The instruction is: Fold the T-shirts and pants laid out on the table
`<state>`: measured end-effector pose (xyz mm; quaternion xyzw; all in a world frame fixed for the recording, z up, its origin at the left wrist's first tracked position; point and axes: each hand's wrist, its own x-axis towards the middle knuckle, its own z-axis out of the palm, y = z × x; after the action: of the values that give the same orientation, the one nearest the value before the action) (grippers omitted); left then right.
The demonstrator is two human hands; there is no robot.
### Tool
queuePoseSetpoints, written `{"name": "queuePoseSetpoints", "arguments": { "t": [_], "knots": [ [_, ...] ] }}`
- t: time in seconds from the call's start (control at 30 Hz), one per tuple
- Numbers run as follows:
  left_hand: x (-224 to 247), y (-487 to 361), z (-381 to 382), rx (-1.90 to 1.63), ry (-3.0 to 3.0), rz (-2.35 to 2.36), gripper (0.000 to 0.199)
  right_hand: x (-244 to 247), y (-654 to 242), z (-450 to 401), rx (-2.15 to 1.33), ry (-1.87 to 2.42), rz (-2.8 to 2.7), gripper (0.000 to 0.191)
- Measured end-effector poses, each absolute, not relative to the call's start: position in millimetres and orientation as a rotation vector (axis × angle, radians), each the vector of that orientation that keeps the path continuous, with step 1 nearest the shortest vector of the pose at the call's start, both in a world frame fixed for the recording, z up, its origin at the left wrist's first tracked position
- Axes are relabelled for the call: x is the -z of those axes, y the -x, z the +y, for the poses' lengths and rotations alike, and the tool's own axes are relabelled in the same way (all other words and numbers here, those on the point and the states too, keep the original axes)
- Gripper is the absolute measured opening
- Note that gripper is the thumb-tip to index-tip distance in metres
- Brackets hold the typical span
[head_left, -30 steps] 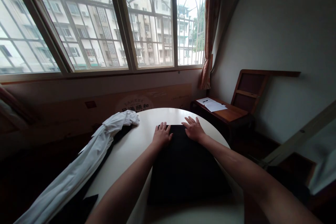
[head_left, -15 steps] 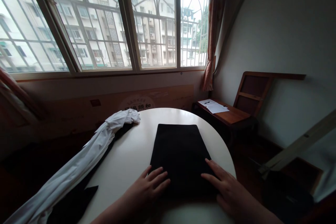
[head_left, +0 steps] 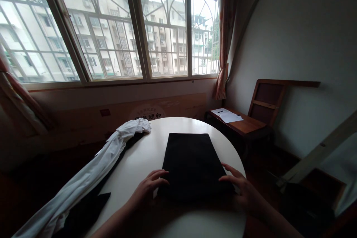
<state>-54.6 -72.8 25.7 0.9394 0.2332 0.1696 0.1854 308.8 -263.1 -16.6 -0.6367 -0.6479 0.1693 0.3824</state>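
A folded black cloth (head_left: 191,163), a neat rectangle, lies on the round white table (head_left: 134,167) in front of me. My left hand (head_left: 153,182) is at its near left side, fingertips over the edge and thumb out of sight. Opposite it, my right hand (head_left: 237,180) grips the near right side, with finger ends on top and the rest around the edge. The cloth's near border looks slightly raised between the hands, in shadow. Left of it, a long white garment (head_left: 108,156) and black fabric (head_left: 86,212) drape over the table's edge.
Beyond the table is a barred window (head_left: 164,37) with curtains (head_left: 221,55) at its sides. A low wooden bench (head_left: 251,123) with white papers (head_left: 227,115) stands at the back right. A slanted pale board (head_left: 315,156) leans at the right.
Both hands have shifted from lying spread on the cloth's near part outward to its side edges. The cloth's near border now sits higher in view. The view has tilted slightly.
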Motion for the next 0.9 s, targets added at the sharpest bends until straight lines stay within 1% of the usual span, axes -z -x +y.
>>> {"name": "queuePoseSetpoints", "arguments": {
  "t": [0.1,0.23,0.33,0.47,0.57,0.67,0.77,0.9],
  "knots": [
    [-28.7,51.9,-71.8,-0.682,-2.396,0.653,0.025,14.7,-310.1,-260.0,-0.517,1.469,-1.550,0.034],
    [-54.3,42.2,-77.2,-0.821,-2.105,0.606,0.020,3.3,-311.6,-252.0,-0.519,1.246,-1.416,0.021],
    [-81.6,28.1,-78.7,-0.902,-1.963,0.559,0.027,-9.7,-317.4,-240.1,-0.513,1.101,-1.291,0.020],
    [-123.7,2.0,-76.4,-0.941,-1.723,0.567,0.041,-34.5,-334.3,-219.7,-0.563,0.915,-1.104,0.028],
    [-161.5,-19.5,-72.7,-0.941,-1.604,0.644,0.052,-67.9,-352.8,-207.1,-0.585,0.949,-0.960,0.034],
    [-202.0,-40.8,-66.4,-0.917,-1.601,0.643,0.058,-117.4,-373.6,-196.8,-0.527,0.999,-0.922,0.039],
    [-237.5,-61.9,-54.6,-0.903,-1.656,0.611,0.057,-171.9,-394.4,-183.2,-0.435,0.970,-0.970,0.035],
    [-265.7,-90.1,-28.5,-0.934,-1.634,0.624,0.046,-225.4,-419.3,-151.6,-0.435,0.954,-1.030,0.027]
  ]
}}
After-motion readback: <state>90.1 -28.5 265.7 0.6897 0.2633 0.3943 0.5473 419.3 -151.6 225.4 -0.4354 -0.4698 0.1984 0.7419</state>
